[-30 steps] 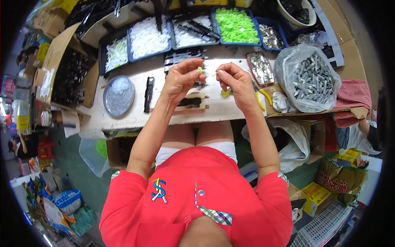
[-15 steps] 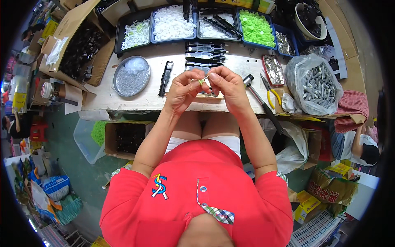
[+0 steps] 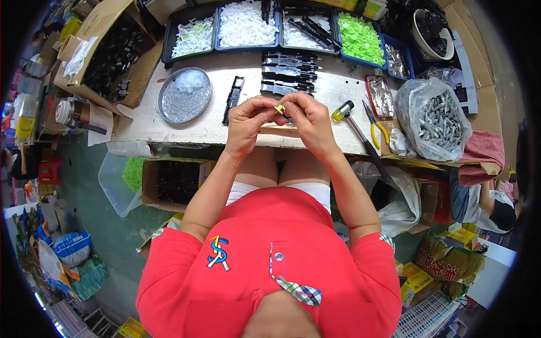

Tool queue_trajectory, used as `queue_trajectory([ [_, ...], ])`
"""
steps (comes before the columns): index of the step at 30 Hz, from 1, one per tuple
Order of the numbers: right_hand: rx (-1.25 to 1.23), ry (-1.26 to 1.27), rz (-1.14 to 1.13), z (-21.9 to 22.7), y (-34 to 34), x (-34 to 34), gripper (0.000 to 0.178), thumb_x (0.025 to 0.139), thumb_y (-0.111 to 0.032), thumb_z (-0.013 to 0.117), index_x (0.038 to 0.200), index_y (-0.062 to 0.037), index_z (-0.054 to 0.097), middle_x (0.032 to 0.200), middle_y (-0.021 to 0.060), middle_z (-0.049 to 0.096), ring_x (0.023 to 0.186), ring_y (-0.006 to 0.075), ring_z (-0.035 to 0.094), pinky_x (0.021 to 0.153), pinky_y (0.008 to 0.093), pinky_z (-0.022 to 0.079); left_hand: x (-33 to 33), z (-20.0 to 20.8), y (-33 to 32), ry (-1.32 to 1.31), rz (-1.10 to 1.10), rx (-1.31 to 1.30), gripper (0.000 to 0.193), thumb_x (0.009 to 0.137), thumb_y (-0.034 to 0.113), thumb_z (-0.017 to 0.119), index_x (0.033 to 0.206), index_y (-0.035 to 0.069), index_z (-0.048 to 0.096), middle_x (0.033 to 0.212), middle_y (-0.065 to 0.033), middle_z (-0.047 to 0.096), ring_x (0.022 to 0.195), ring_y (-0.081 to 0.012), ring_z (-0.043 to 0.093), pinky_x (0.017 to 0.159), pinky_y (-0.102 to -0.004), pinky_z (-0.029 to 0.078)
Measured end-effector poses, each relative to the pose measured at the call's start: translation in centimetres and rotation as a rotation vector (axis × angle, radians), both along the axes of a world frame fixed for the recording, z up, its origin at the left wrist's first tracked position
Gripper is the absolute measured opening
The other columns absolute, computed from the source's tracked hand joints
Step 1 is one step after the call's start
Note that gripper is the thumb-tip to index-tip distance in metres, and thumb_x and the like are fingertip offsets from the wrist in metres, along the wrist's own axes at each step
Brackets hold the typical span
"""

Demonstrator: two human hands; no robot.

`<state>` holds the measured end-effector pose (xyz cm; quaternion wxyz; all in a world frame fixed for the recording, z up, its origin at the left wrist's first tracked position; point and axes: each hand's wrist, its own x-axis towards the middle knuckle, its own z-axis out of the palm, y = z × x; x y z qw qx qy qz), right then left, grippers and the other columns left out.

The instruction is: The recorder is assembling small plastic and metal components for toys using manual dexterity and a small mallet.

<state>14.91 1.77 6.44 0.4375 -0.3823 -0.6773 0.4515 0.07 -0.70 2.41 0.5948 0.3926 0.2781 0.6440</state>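
The left hand (image 3: 247,125) and right hand (image 3: 309,123), earlier apart, now meet. Both pinch a green piece (image 3: 279,108).

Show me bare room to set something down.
Bare tabletop lies between the stacked black parts and red tray, beyond the hammer; another patch is below the grey tray. Crowded: bins at the back, pliers and clear bag at right, and the front middle, where the left hand and right hand are.

red lettering (image 3: 441,268) on bag (image 3: 459,258), emblem (image 3: 218,251) on shirt (image 3: 265,217).
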Motion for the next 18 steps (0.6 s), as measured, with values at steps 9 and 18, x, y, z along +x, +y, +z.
queue_trajectory([
  [9, 0.575, -0.306, -0.134, -0.5, -0.5, -0.3, 0.007, 0.074, -0.006, 0.063, 0.080, -0.0052, 0.059, 0.072, 0.0064, 0.057, 0.068, 0.0223, 0.054, 0.060, 0.0329, 0.036, 0.2, -0.7, -0.2, 0.053, 0.126, 0.060, 0.012, 0.082, -0.003, 0.058, 0.093, -0.002, 0.061, 0.087, -0.0086, 0.062, 0.075, -0.0151, 0.062, 0.070, -0.0241, 0.051],
  [18, 0.724, -0.731, 0.065, -2.3, 1.4, 1.1, 0.008, 0.073, -0.008, 0.062, 0.079, -0.0077, 0.056, 0.070, 0.0035, 0.052, 0.070, 0.0204, 0.052, 0.062, 0.0332, 0.033, -1.8, -2.5, -0.8, 1.091, 0.489, 0.294, 0.012, 0.070, 0.005, 0.067, 0.082, 0.007, 0.065, 0.091, -0.0020, 0.063, 0.094, -0.0196, 0.053, 0.082, -0.0307, 0.035],
])
